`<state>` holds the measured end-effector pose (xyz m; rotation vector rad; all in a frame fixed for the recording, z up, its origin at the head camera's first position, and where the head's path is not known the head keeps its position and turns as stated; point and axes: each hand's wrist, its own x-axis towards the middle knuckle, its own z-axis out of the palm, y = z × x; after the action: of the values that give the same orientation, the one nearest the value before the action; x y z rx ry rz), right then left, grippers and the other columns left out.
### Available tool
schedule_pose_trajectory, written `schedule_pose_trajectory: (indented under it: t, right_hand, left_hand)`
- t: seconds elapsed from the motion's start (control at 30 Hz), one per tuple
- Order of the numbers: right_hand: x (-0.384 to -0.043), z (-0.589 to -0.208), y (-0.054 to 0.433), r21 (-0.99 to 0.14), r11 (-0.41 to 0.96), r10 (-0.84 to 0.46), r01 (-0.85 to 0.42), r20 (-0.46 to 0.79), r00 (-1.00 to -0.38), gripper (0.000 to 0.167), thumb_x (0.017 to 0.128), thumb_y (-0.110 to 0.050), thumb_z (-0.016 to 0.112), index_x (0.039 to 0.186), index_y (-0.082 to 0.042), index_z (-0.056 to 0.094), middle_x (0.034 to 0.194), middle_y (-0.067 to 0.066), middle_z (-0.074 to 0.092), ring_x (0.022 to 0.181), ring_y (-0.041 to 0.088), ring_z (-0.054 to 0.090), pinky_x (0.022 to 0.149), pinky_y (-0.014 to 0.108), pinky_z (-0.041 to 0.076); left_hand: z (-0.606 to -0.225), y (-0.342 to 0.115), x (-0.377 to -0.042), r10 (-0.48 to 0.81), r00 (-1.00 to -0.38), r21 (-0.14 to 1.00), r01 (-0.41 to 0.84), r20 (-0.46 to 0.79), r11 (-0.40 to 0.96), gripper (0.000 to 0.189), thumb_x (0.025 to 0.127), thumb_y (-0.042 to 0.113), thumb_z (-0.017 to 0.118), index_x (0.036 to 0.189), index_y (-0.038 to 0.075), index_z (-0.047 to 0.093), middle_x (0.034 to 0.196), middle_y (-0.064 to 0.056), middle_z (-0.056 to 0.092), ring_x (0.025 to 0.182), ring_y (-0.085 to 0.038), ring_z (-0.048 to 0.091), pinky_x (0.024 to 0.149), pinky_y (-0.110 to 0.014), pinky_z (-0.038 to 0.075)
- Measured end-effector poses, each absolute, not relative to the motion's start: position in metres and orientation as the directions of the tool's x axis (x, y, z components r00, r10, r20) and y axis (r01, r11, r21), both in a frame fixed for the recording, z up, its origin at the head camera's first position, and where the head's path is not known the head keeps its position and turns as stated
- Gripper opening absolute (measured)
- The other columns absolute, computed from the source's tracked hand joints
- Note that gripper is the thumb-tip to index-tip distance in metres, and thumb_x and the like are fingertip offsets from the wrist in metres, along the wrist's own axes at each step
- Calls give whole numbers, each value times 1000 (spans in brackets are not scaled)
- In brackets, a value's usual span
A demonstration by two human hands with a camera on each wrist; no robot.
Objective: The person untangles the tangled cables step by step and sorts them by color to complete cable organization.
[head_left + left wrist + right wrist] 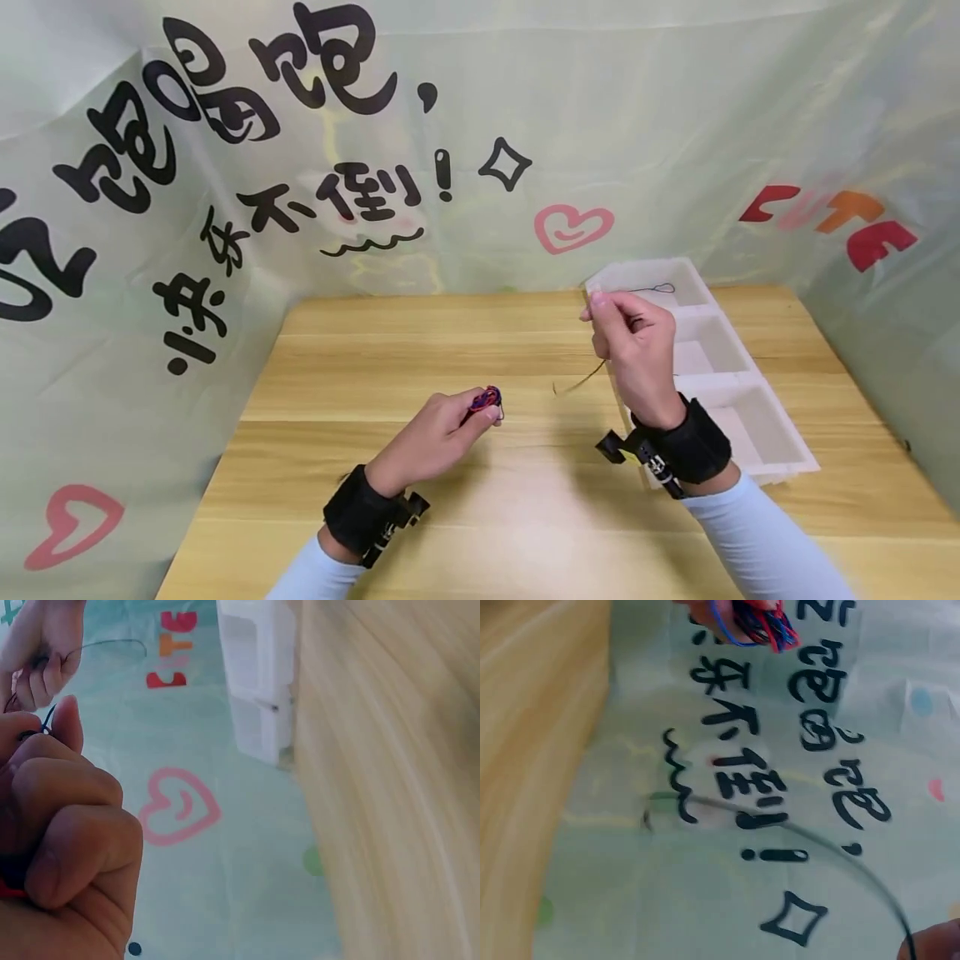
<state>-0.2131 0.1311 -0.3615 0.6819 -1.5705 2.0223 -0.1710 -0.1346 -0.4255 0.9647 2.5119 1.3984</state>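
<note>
My left hand point(431, 437) grips a small bundle of red and blue cord point(487, 400) between thumb and fingers, over the middle of the table. In the right wrist view the bundle point(769, 630) shows as several looped strands. Higher and to the right, my right hand point(637, 350) pinches a thin dark cord point(581, 383) with thumb and fingertips. One end of this cord hangs left below the hand; a looped end point(664, 288) sticks out to the right. In the right wrist view the cord point(832, 844) curves away from a fingertip. The left fingers point(82, 787) hide most of the bundle.
A white tray point(738, 342) with three compartments stands on the wooden table point(420, 350) at the right, partly behind my right hand. A pale printed cloth point(465, 250) hangs behind the table and along its sides.
</note>
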Motion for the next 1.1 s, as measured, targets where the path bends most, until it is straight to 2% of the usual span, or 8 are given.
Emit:
schedule_pose_trajectory:
  t: [0.17,0.23,0.4,0.5,0.57,0.77,0.9,1.1]
  right_hand:
    - [-236,-350,147,-654,-215,194,-725,699,-688,34,100,2,57,73,21,52,48,4,34,42,13,29,49,24,30]
    - [-249,-344,160,-680,-164,193,-715,688,-699,36,102,-1,54,73,20,54,51,6,38,44,15,33,51,24,31]
    - [-278,-337,192,-771,253,78,-584,618,-782,42,108,-17,44,87,11,67,65,10,50,64,16,45,63,23,33]
    - [-298,-342,205,-684,531,-22,-500,579,-815,45,110,-27,39,99,4,71,77,12,58,80,17,51,76,27,35]
    - [-312,-349,212,-632,617,-89,-469,536,-840,47,110,-31,36,105,3,69,89,16,64,90,23,55,83,33,38]
    - [-347,-382,227,-528,720,-277,-450,375,-885,46,112,-26,33,122,11,59,115,30,62,109,45,57,95,56,40]
    - [-362,-404,233,-472,772,-337,-426,265,-904,42,111,-18,34,131,15,53,118,36,57,115,50,53,99,60,38]
    - [-376,-430,236,-447,823,-296,-351,191,-936,45,110,-16,40,138,18,44,130,42,49,122,56,46,102,63,36]
  left_hand:
    - [-423,-139,-168,528,-827,803,443,194,399,25,109,32,49,102,15,66,73,6,46,61,-7,37,59,-25,36]
    - [-423,-140,-166,516,-839,810,420,175,408,25,109,32,49,103,15,66,75,6,48,62,-7,38,60,-25,37]
    - [-423,-143,-164,511,-847,819,392,145,419,22,108,36,50,101,21,65,73,8,45,63,-7,39,62,-25,37]
    - [-423,-144,-165,505,-851,823,386,144,416,21,107,37,51,101,22,64,72,9,43,62,-7,39,60,-24,36]
    - [-423,-144,-166,507,-850,824,388,146,413,21,107,38,52,101,22,65,72,10,44,62,-7,39,60,-24,36]
    - [-421,-149,-165,498,-852,813,402,163,422,21,107,39,52,101,24,64,72,10,42,62,-6,39,61,-24,37]
    - [-420,-153,-163,486,-859,811,398,164,429,21,106,41,52,100,24,63,71,11,38,61,-6,37,60,-24,36]
    - [-421,-155,-161,487,-854,808,412,182,422,21,107,39,52,97,23,61,70,9,38,59,-6,36,58,-23,34]
